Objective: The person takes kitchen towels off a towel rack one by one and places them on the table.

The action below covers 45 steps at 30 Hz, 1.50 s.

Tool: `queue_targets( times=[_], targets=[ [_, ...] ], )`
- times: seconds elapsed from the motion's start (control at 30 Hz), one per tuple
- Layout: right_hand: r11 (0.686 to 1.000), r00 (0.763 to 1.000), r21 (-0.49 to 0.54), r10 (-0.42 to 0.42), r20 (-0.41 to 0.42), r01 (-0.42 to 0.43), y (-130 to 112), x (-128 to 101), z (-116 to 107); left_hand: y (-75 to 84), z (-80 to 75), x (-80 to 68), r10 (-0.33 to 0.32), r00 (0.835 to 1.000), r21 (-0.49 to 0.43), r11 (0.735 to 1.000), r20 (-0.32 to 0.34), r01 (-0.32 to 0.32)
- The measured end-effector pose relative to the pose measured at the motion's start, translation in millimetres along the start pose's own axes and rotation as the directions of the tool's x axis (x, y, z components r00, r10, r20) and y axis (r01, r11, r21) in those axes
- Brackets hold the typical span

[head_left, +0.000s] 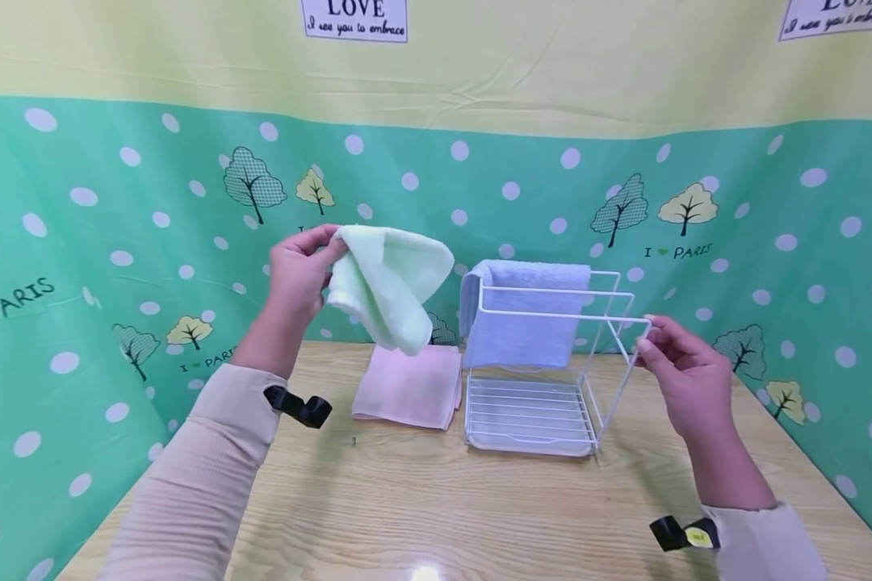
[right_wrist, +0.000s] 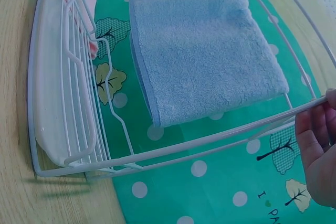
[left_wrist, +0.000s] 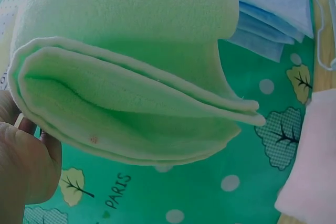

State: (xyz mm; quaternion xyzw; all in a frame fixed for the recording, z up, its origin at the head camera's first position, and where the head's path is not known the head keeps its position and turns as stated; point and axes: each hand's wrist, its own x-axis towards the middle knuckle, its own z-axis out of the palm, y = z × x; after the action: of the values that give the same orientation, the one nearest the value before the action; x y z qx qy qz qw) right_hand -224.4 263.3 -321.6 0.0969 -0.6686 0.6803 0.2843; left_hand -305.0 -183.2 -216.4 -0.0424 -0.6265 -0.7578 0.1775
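Observation:
My left hand (head_left: 301, 270) pinches a folded pale green towel (head_left: 392, 278) by its upper left corner, holding it up in the air left of the rack. In the left wrist view the towel's folded layers sag apart. With thumb and fingers, my right hand (head_left: 686, 371) grips the front right upper corner of a white wire rack (head_left: 567, 315). A blue towel (right_wrist: 205, 56) hangs folded over the rack's rear top bar. Flat on the table, left of the rack, lies a folded pink towel (head_left: 410, 387), below the green one in the head view.
A white tray (head_left: 530, 411) sits in the base of the rack under wires. The wooden table (head_left: 421, 500) runs back to a green and yellow printed curtain (head_left: 436, 161). Each wrist carries a black camera mount (head_left: 298, 406).

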Motion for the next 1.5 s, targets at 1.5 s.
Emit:
queue_targets(
  times=[1.5],
  targets=[
    [0.999,0.999,-0.038,0.035,-0.014,-0.035,-1.5,-2.6,0.6,-119.5,-119.3,-12.1,-0.373,0.908,0.053,0.92,-0.193,0.389]
  ],
)
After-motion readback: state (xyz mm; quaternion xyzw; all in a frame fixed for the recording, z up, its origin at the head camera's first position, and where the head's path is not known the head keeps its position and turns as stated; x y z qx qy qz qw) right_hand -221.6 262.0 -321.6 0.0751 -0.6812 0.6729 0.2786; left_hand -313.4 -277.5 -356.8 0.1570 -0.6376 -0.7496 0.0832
